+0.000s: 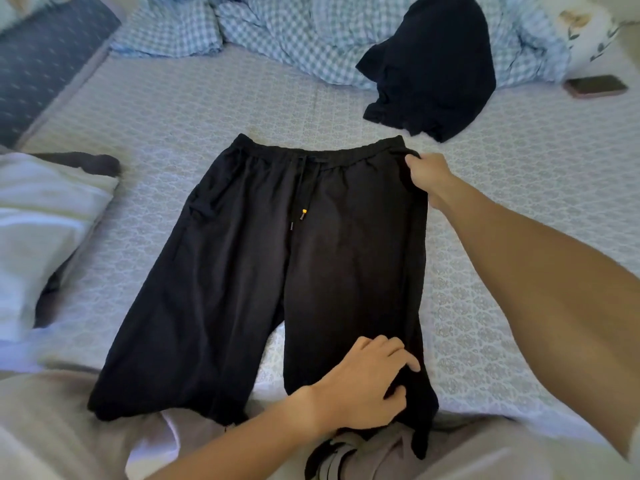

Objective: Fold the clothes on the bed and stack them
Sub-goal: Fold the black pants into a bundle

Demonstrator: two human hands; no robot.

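Patterned pale-blue sheeting covered the bed point(173, 109) across the head view, with a rumpled blue checked quilt point(277, 32) bunched along the far edge toward 12 o'clock. Black drawstring trousers point(263, 271) lay spread flat at the centre, waistband toward 12 o'clock and both legs running down toward 6 o'clock, the drawstring point(299, 188) trailing down the front with an orange tip.

At about 2 o'clock from the trousers' middle, the right hand point(427, 174) gripped the right end of the waistband, its fingers curled over the fabric edge so the cloth sat inside the grasp. Toward 5 o'clock, the left hand point(363, 386) rested on the lower right leg of the trousers, fingers point(408, 362) bent and pinching the outer seam against the thumb, the cloth bunched slightly beneath them.

A dark navy garment point(436, 71) lay crumpled at 1 o'clock, apart from the trousers and partly on the quilt. A phone point(597, 85) lay at 2 o'clock near the bed's right edge. A white pillow point(45, 230) sat at 9 o'clock, well apart from the trousers.
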